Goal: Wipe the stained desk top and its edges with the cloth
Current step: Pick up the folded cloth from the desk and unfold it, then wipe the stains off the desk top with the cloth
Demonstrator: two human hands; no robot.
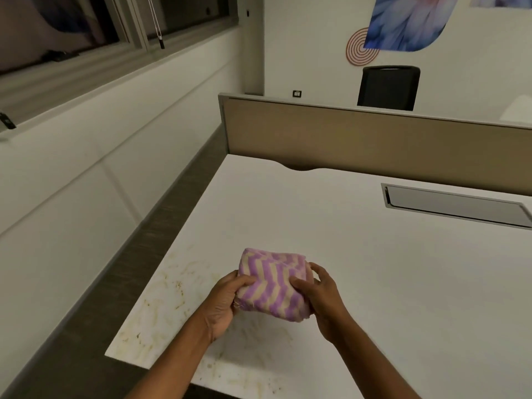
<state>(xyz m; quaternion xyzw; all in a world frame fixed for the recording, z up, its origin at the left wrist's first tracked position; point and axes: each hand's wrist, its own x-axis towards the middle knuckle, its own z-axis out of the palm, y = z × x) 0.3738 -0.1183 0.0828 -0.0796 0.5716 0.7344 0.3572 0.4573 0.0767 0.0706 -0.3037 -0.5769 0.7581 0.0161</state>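
- Your L hand (227,300) gripped the near-left end of the cloth (273,283), thumb on top and fingers curled under.
- Your R hand (319,295) gripped the right end the same way, thumb pressed into the pile.
- Cloth was a thick, fuzzy terry bundle w/ lilac and cream zigzag stripes, folded into a rough block. It was over the near-left part of the desk top (374,269); couldn't tell if it touched the surface.
- Desk top was smooth, matte white laminate w/ a rounded notch in its far edge.
- Brown-yellow stains (167,289), streaky and speckled, covered the near-left corner and near edge, left of and below the cloth.
- Far right: rectangular metal-framed cable hatch (457,205) sat flush in the top.
- Tan fabric partition (374,139) stood along the far edge, w/ a black mesh-back chair (388,87) behind it.
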